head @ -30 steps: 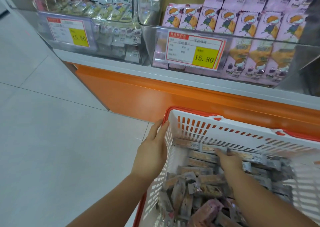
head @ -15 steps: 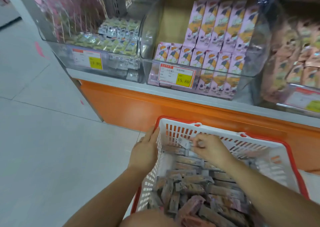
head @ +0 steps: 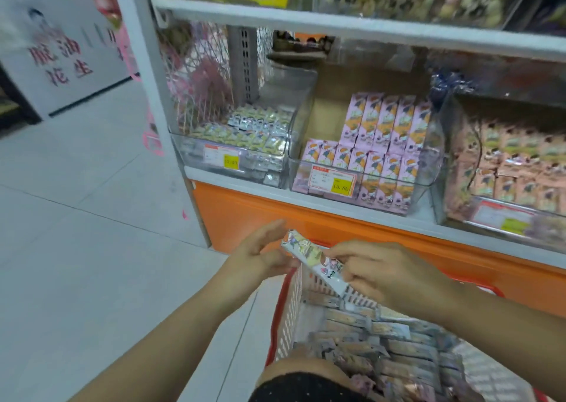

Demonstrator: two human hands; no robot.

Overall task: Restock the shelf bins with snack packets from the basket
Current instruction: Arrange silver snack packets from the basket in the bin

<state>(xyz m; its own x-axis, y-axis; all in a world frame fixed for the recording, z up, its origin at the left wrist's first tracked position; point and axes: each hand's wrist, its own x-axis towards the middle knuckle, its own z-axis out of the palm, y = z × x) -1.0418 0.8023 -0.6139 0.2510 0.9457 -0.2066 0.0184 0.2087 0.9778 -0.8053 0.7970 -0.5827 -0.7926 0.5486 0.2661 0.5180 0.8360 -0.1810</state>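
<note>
The step in hand is picking: one packet [head: 315, 260] is held just above the far rim of the basket [head: 287, 319]. The right hand [head: 386, 274] pinches its lower end with curled fingers, and the left hand [head: 260, 256] is open beside its upper end. Next it probably needs carrying up and standing in the middle bin [head: 425, 169], if the packets there match.

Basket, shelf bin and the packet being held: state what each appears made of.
White slotted basket with red rim: moulded plastic, matte; the regular slots suggest it.
Clear middle shelf bin: glossy transparent plastic, likely acrylic; packets show through and its walls reflect light.
Long white printed snack packet, pinched in the right hand: probably thin plastic film, slightly shiny, crimped at its end.
</note>
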